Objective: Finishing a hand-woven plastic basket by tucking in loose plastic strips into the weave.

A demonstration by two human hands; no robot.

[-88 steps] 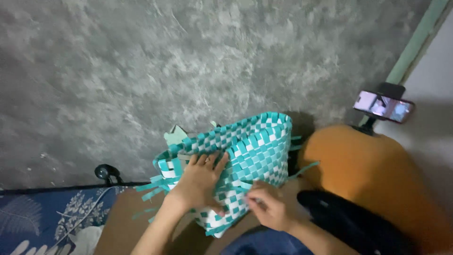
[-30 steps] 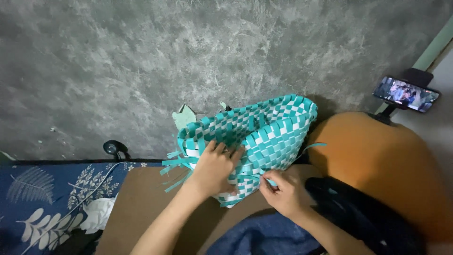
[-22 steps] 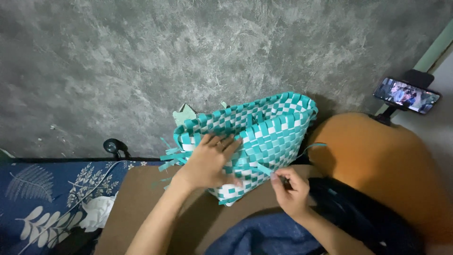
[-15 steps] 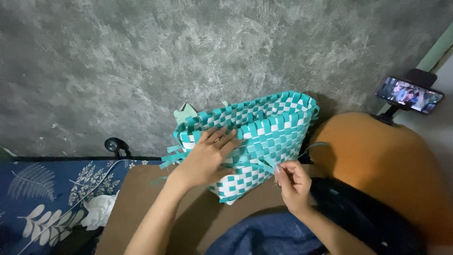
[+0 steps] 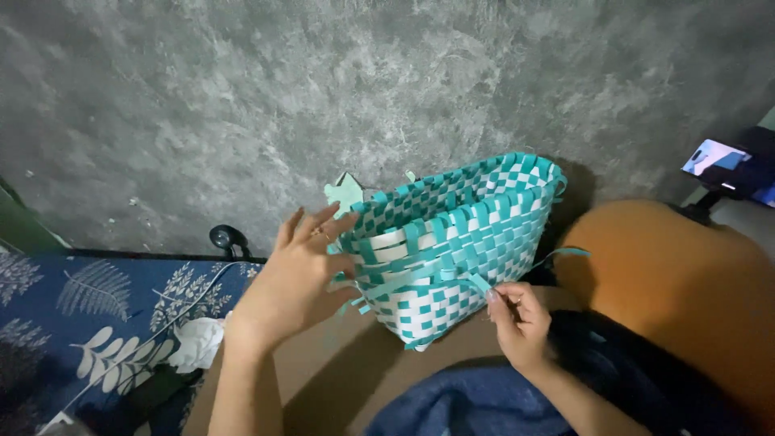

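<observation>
A half-woven basket [image 5: 452,242] of teal and white plastic strips stands on a brown surface [image 5: 339,371] in front of me, its open mouth tilted towards me. My left hand [image 5: 295,278] presses flat against the basket's left end, fingers spread over the loose strip ends. My right hand [image 5: 517,319] pinches a loose teal strip [image 5: 472,278] at the basket's near side. Another free teal strip end [image 5: 569,253] sticks out on the right.
A rough grey wall [image 5: 323,97] rises behind the basket. An orange cushion [image 5: 670,291] lies to the right, with a phone on a stand [image 5: 722,165] beyond it. A blue leaf-patterned cloth [image 5: 97,315] and a crumpled white piece [image 5: 194,343] lie left. Dark blue fabric [image 5: 460,404] covers my lap.
The basket has been turned more upright. My right hand moved up from the basket's lower edge and took hold of a loose strip. My left hand stayed on the left end.
</observation>
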